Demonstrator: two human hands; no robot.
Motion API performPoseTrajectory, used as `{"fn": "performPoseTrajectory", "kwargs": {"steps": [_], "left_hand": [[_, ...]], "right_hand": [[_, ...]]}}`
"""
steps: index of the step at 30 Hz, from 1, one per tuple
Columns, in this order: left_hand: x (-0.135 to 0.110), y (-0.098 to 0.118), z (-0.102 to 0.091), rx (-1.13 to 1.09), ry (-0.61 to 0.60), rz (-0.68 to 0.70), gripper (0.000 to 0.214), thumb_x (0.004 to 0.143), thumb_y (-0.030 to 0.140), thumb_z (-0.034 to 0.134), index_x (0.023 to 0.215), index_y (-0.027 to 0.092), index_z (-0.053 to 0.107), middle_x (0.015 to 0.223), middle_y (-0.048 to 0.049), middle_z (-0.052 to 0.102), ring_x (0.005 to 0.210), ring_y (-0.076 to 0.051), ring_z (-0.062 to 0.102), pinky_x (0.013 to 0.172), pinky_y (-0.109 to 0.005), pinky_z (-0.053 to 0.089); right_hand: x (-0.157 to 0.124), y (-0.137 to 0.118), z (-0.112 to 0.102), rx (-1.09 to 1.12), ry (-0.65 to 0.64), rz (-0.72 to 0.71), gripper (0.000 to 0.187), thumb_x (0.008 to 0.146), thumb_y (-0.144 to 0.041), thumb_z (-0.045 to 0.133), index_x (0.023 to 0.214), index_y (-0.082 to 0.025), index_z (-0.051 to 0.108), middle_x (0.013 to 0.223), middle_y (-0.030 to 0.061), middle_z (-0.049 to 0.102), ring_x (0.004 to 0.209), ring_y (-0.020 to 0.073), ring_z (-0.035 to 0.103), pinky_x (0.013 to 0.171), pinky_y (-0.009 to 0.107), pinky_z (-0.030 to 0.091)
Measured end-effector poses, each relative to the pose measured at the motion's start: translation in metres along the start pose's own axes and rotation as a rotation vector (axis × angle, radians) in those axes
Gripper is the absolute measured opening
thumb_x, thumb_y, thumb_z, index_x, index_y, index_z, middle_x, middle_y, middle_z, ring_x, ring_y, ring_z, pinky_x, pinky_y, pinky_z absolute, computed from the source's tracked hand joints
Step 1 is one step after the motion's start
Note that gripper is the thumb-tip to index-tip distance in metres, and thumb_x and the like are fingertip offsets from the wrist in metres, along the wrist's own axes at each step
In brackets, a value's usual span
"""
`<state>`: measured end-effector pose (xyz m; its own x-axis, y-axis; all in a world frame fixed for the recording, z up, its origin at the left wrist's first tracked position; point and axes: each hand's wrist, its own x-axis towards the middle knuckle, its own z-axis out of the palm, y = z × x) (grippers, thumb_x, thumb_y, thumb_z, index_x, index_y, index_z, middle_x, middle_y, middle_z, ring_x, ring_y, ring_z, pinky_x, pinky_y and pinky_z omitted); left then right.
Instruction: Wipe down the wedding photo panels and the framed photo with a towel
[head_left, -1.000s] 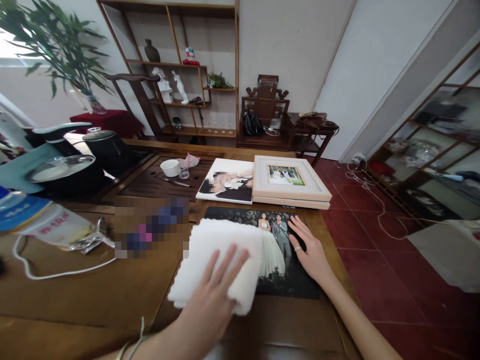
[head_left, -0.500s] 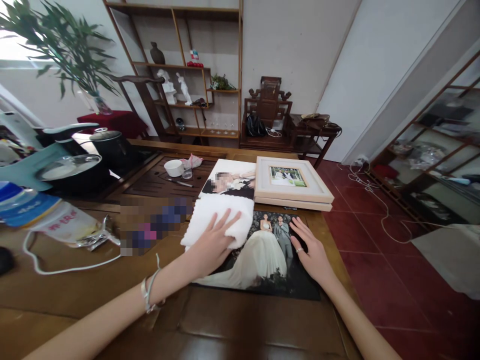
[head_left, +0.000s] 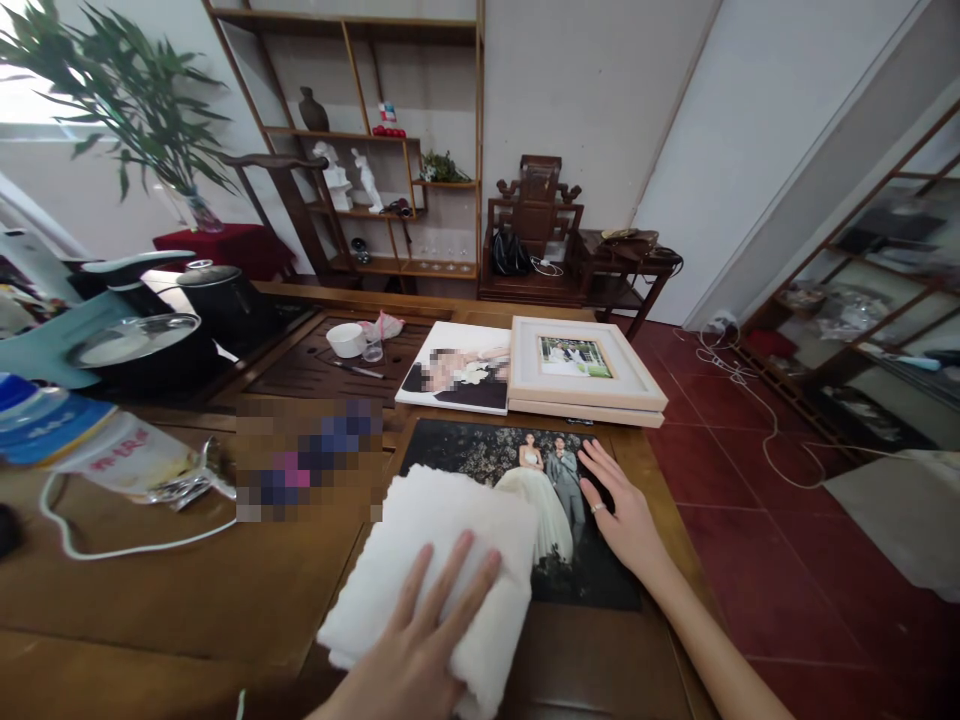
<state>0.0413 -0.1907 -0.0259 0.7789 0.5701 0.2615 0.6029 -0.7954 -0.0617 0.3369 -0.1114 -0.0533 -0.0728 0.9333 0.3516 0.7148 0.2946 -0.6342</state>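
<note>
Your left hand (head_left: 420, 650) lies flat, fingers spread, on the folded white cloth (head_left: 442, 565) covering the near left part of the large dark wedding photo print (head_left: 525, 520) on the brown wooden table (head_left: 187, 590). Your right hand (head_left: 626, 515) presses open-palmed on the print's right edge. Just beyond sit a pale wooden picture frame (head_left: 585, 365) and a white-edged canvas print (head_left: 457, 370).

One camera, worn on the head, looks forward and down across the table (head_left: 172, 600) (a wide lens, bending the walls at the edges). It is near enough that the left hand (head_left: 420, 655) and right hand (head_left: 626, 520) fill the lower centre. The shelves (head_left: 375, 150) stand far off at upper centre.
</note>
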Motion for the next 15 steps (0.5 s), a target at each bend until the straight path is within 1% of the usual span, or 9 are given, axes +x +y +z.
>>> {"fn": "performPoseTrajectory", "kwargs": {"steps": [1,2,4,5,7,10,13,15], "left_hand": [[0.002,0.001,-0.003,-0.029,-0.023,0.022,0.032,0.075,0.036,0.066,0.104,0.022,0.069,0.151,-0.0028,0.022,0.139,-0.034,0.001,0.112,-0.051,-0.008],[0.006,0.0,-0.008,-0.073,-0.068,0.038,0.023,0.075,0.034,0.066,0.094,0.022,0.072,0.152,-0.0033,0.022,0.139,-0.037,0.004,0.111,-0.054,-0.007],[0.019,-0.007,-0.02,-0.169,-0.195,0.037,0.012,0.076,0.028,0.065,0.078,0.02,0.073,0.152,-0.0053,0.019,0.137,-0.041,0.008,0.109,-0.061,0.002],[0.027,-0.012,-0.025,-0.205,-0.245,0.016,0.011,0.077,0.024,0.063,0.074,0.019,0.073,0.152,-0.0061,0.018,0.137,-0.042,0.009,0.107,-0.063,0.007],[0.043,-0.025,-0.032,-0.234,-0.298,-0.058,0.013,0.079,0.017,0.059,0.079,0.018,0.072,0.152,-0.0071,0.017,0.137,-0.041,0.01,0.106,-0.063,0.015],[0.063,-0.049,-0.028,-0.217,-0.271,-0.142,0.02,0.081,0.012,0.052,0.091,0.017,0.068,0.152,-0.0093,0.017,0.138,-0.038,0.009,0.105,-0.063,0.019],[0.078,-0.073,-0.015,-0.149,-0.2,-0.201,0.022,0.084,0.01,0.046,0.092,0.014,0.066,0.151,-0.0126,0.019,0.138,-0.038,0.01,0.103,-0.066,0.02],[0.087,-0.08,-0.007,-0.104,-0.16,-0.248,0.024,0.086,0.01,0.042,0.092,0.013,0.065,0.151,-0.0134,0.021,0.138,-0.038,0.01,0.103,-0.066,0.021]], "right_hand": [[0.0,0.0,0.0,-0.004,0.0,-0.003,0.041,0.091,-0.031,0.044,0.129,-0.019,0.051,0.141,0.009,0.043,0.133,0.0235,0.034,0.11,0.049,0.029],[0.0,0.001,0.0,-0.007,0.001,-0.005,0.041,0.091,-0.031,0.044,0.129,-0.019,0.051,0.141,0.0094,0.043,0.133,0.0236,0.034,0.11,0.049,0.029],[0.0,0.001,0.001,-0.013,0.001,-0.008,0.041,0.091,-0.032,0.043,0.129,-0.018,0.051,0.141,0.01,0.042,0.134,0.0236,0.034,0.11,0.049,0.029],[0.0,0.001,0.001,-0.015,-0.001,-0.011,0.041,0.091,-0.032,0.043,0.129,-0.017,0.051,0.141,0.0102,0.042,0.134,0.0236,0.034,0.11,0.049,0.029],[0.0,0.001,0.0,-0.018,-0.002,-0.018,0.041,0.091,-0.031,0.044,0.129,-0.018,0.051,0.141,0.0102,0.043,0.133,0.0235,0.034,0.11,0.05,0.029],[0.0,0.001,0.0,-0.017,0.005,-0.028,0.041,0.091,-0.031,0.044,0.129,-0.019,0.051,0.14,0.0097,0.043,0.133,0.0233,0.034,0.11,0.049,0.029],[0.0,0.001,0.0,-0.012,0.013,-0.031,0.041,0.091,-0.031,0.044,0.128,-0.018,0.052,0.14,0.0098,0.044,0.133,0.0231,0.034,0.11,0.049,0.03],[0.0,0.001,0.0,-0.012,0.016,-0.031,0.04,0.091,-0.031,0.044,0.128,-0.018,0.052,0.139,0.01,0.044,0.133,0.0229,0.035,0.109,0.049,0.03]]}}
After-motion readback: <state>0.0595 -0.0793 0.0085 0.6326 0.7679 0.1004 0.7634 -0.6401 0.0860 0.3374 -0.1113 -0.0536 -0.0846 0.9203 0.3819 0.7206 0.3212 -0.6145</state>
